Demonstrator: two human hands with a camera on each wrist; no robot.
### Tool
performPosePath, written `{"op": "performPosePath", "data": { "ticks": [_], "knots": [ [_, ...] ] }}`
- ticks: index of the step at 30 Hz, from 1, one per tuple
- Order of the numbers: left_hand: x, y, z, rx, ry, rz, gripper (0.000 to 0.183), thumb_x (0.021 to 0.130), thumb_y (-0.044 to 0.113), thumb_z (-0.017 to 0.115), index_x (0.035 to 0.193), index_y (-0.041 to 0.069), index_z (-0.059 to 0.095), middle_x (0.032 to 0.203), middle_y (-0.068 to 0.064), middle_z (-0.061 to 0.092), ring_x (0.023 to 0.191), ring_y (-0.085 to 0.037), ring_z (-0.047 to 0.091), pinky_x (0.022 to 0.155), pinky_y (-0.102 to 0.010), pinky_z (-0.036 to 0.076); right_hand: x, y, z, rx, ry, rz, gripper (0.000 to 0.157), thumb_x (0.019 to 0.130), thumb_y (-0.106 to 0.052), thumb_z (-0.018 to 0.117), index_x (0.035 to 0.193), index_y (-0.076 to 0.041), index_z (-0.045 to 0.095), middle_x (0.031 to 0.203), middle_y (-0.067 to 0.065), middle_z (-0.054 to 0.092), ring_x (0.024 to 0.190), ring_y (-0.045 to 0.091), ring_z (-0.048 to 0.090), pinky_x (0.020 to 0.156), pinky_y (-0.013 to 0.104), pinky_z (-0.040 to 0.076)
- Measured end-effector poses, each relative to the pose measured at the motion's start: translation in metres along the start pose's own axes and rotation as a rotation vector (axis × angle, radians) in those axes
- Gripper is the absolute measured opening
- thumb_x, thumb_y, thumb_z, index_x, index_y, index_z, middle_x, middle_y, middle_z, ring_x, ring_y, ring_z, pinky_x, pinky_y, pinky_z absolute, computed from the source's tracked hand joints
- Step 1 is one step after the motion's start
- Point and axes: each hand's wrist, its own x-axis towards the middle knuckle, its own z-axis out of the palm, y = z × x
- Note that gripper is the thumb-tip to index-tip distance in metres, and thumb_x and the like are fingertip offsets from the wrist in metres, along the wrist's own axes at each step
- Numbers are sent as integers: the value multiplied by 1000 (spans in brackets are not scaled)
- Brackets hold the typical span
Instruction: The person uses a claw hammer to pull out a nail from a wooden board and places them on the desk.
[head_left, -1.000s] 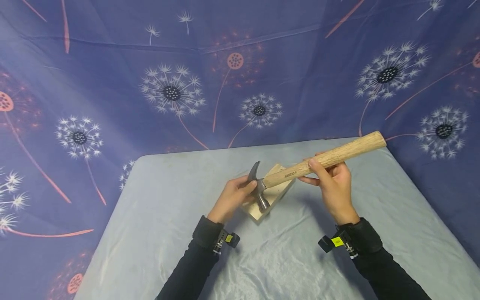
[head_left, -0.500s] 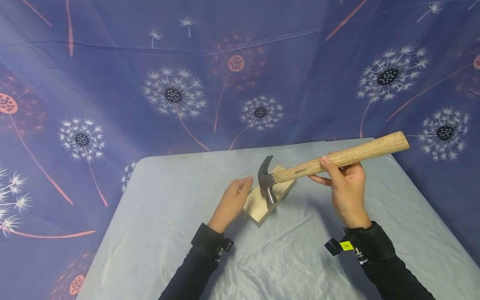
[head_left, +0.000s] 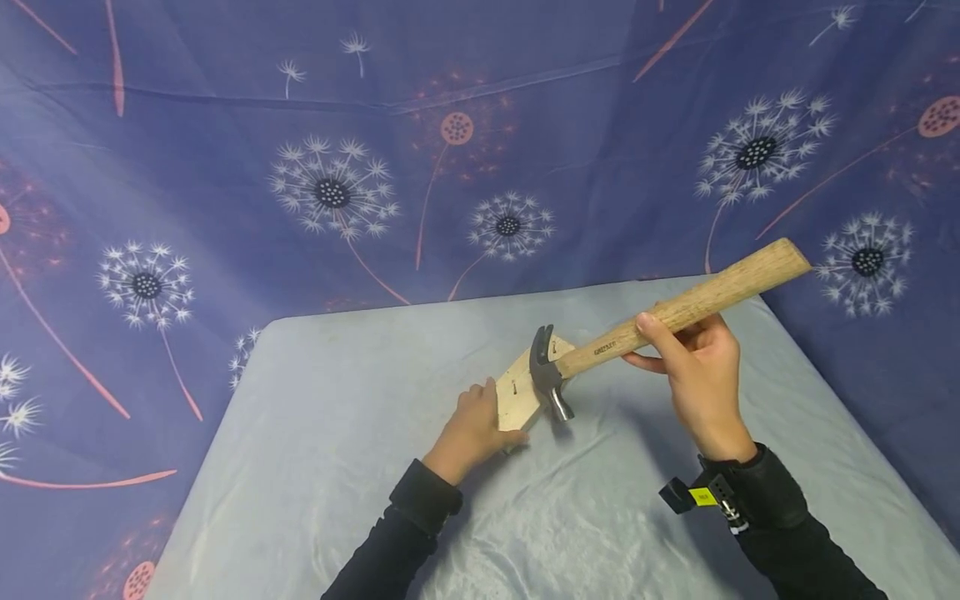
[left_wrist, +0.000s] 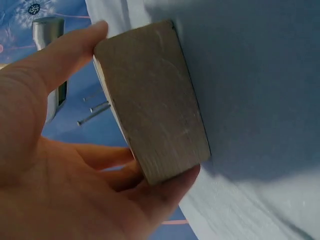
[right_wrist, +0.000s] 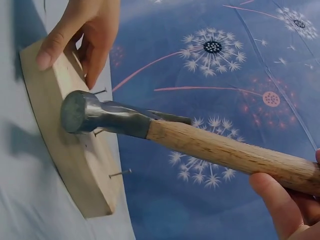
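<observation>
Claw hammer (head_left: 611,342) hangs aslant with its head (right_wrist: 105,114) above the wooden block (head_left: 516,402), while its handle (head_left: 720,292) runs out to the right of the block and rises toward the far side. Whether the head touches the block or any nail I cannot tell. Its claw points away past the block, and its striking face looks down on the block's near side. The right hand (head_left: 703,387), well to the right of the block, is clamped on the handle around its middle, thumb on the near side and fingers beneath — a light-looking hold, likely chosen to balance the heavy head. So the head lies to the left of that hand, nearer the block, and the butt end lies beyond it. The left hand (head_left: 472,429) grips the block's near left end, thumb on one side and fingers round the other, presumably to steady it. Holding it there seems to keep the fingers off the slim nails (right_wrist: 120,173) that stand up from the block's upper face — some close beneath the hammer's head. Under the block lies the pale cloth (head_left: 337,400).
</observation>
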Motion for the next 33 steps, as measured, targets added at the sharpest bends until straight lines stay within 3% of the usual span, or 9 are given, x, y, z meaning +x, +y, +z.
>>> {"op": "performPosePath", "data": {
  "ticks": [5,11,16,20,25,33],
  "knots": [
    [1,7,0,90,52,-37,95,79,39,93,147,-11,48,120,-21,61,111,-37,58,83,-51,56,5,-3,0,-63,-35,-12,26,98,2,75,120,7,60,106,19,68,95,26,74,70,44,61],
    [4,7,-2,56,72,-33,73,75,36,96,126,-2,60,100,-6,59,94,-26,56,70,-43,52,15,-10,0,-215,-103,-6,31,99,-5,77,124,6,62,109,18,69,96,24,73,71,41,62],
    [2,3,-3,20,79,-22,74,74,36,96,128,0,61,102,-5,59,96,-25,56,74,-43,53,24,-15,2,-465,-182,-7,34,103,-19,74,134,-7,66,114,12,71,100,21,73,74,38,63],
    [0,-5,-1,-71,118,17,72,74,35,96,129,5,63,104,-3,62,97,-24,56,78,-43,51,32,-15,7,-585,-231,7,38,103,-29,73,137,-13,66,113,10,70,96,20,72,75,35,63],
    [-1,-16,6,-151,160,48,74,74,39,95,134,10,64,108,0,64,100,-23,55,81,-41,49,45,-12,18,-716,-315,-6,39,105,-36,70,133,-10,64,106,12,68,87,24,70,73,34,63],
    [-5,-17,10,-140,162,31,76,74,42,95,138,11,64,110,-1,64,101,-22,55,80,-41,50,68,-5,35,-832,-434,21,42,106,-43,67,126,-7,63,101,11,69,84,24,70,69,38,63]
  ]
}}
